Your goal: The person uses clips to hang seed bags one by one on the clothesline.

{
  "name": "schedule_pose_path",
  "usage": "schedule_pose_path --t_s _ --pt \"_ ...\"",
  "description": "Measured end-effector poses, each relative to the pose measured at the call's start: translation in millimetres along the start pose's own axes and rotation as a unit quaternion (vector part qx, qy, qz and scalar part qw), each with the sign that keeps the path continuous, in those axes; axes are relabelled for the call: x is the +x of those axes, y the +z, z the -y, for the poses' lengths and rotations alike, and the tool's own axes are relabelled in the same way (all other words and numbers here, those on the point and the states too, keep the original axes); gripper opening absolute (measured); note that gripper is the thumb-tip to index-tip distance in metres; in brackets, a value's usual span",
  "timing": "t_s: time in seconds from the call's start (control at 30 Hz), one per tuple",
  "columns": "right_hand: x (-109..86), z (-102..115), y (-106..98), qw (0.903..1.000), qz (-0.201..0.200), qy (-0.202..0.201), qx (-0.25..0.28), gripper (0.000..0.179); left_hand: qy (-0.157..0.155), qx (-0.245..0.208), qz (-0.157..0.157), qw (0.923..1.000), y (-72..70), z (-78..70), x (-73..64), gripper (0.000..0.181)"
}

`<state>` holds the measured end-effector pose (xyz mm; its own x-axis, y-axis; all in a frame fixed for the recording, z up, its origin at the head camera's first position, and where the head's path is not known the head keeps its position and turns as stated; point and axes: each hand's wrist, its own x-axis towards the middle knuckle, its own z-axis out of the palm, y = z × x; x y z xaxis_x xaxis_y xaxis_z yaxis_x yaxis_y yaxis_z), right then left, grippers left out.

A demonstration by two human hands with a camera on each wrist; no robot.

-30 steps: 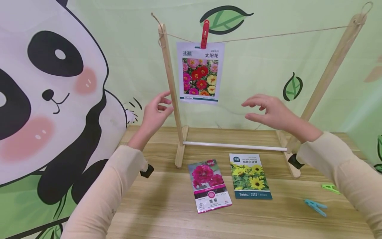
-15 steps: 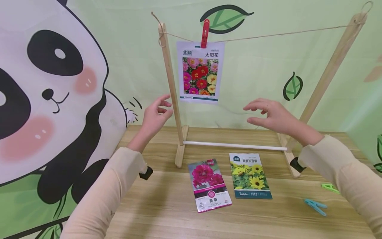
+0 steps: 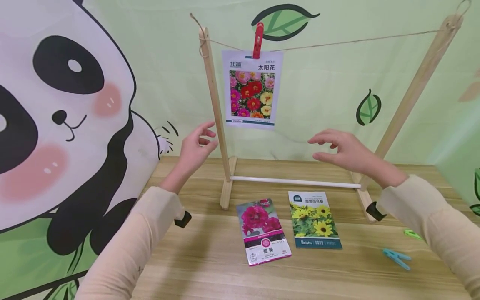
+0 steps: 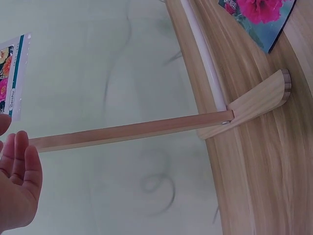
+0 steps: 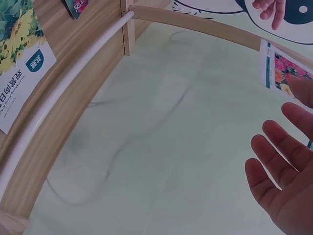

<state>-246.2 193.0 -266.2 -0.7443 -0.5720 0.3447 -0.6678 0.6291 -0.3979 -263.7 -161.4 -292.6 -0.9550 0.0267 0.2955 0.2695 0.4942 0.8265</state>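
A seed packet with mixed flowers (image 3: 252, 96) hangs from the twine by a red clothespin (image 3: 258, 40). Beside the left post of the wooden stand, my left hand (image 3: 196, 145) is held in the air with loosely bent fingers and nothing in it. My right hand (image 3: 341, 149) hovers right of the hanging packet, thumb and fingers apart, holding nothing. On the table below lie a seed packet with magenta flowers (image 3: 263, 231) and a seed packet with yellow sunflowers (image 3: 314, 218). The right wrist view shows my right hand (image 5: 288, 171) with its fingers spread.
The wooden stand (image 3: 214, 100) has a white crossbar (image 3: 294, 181) low down and twine (image 3: 352, 42) strung across its top. A blue clothespin (image 3: 396, 258) and a green clothespin (image 3: 413, 234), partly covered by the right sleeve, lie at the table's right. A printed cloth backs the table.
Both hands have sunk slightly, and the right has shifted a little to the right. The hanging packet, clothespins and packets on the table stay in place.
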Motion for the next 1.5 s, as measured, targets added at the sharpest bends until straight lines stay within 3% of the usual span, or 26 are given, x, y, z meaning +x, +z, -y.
schedule_pose_path --t_s 0.23,1.03,1.5 --pt "-5.2 -6.5 6.0 0.9998 -0.003 -0.019 -0.009 0.031 0.000 -0.001 0.011 0.9999 1.0 5.0 -3.2 0.048" --pt "-21.1 -15.3 20.5 0.9976 0.041 0.043 0.035 0.032 -0.017 0.004 0.037 0.9992 8.6 25.1 -16.5 0.045" --pt "-29.0 -19.6 27.0 0.9973 0.046 0.046 0.032 0.033 -0.030 0.010 0.056 0.9979 13.2 33.8 -20.6 0.045"
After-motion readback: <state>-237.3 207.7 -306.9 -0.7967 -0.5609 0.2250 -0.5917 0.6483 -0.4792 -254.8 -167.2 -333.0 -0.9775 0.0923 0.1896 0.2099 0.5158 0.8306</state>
